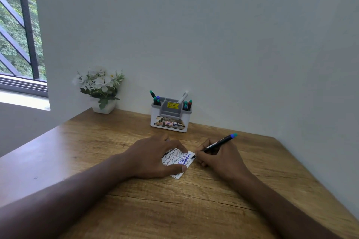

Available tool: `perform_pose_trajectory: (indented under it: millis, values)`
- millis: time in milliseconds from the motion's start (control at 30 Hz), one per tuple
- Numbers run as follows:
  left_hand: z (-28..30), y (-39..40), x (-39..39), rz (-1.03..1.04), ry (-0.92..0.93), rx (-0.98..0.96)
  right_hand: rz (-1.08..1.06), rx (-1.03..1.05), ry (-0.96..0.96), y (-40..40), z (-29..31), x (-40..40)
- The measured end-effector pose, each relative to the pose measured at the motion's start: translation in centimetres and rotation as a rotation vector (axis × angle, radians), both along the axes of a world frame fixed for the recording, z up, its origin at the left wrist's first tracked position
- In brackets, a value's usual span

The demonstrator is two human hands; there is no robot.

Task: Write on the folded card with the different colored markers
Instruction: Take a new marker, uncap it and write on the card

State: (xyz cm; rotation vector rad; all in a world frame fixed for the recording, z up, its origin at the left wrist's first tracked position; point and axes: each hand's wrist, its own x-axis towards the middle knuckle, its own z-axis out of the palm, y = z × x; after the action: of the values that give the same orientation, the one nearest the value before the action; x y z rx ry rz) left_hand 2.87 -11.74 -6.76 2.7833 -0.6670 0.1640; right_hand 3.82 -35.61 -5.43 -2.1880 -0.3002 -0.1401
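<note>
While daylight comes through the barred window (18,31) at the ten o'clock edge of the view, a white pot of artificial white flowers (100,88) stands at the far left corner of the wooden desk (97,145), close against the wall. Right of it, at twelve o'clock from the hands, a white and grey desk organizer (171,115) sits near the wall; its left and right pockets hold capped markers (156,99) with green, blue and red ends, a white pen leans out of the middle section, and a yellow price sticker shows inside. Nearer the person, the left hand (153,158) lies on the folded card (179,161) with forefinger and thumb spread and pressing its edges flat against the desk. That card, white and covered with lines of black and blue handwriting, rests on the wood at the middle of the desk, between the two hands. At three o'clock from the card, the right hand (219,158) pinches a black-barrelled marker (215,144) in a writing grip; its tip touches the card's right edge beside a blue stroke, and its blue and green end points up toward two o'clock.
</note>
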Motion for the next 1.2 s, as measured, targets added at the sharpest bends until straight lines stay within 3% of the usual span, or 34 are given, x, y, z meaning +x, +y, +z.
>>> perform_pose_trajectory:
  millis: [1200]
  values:
    - [0.21,-0.1,-0.01,0.0,-0.013,0.019,-0.004,0.086,0.059,-0.11,0.31,-0.19]
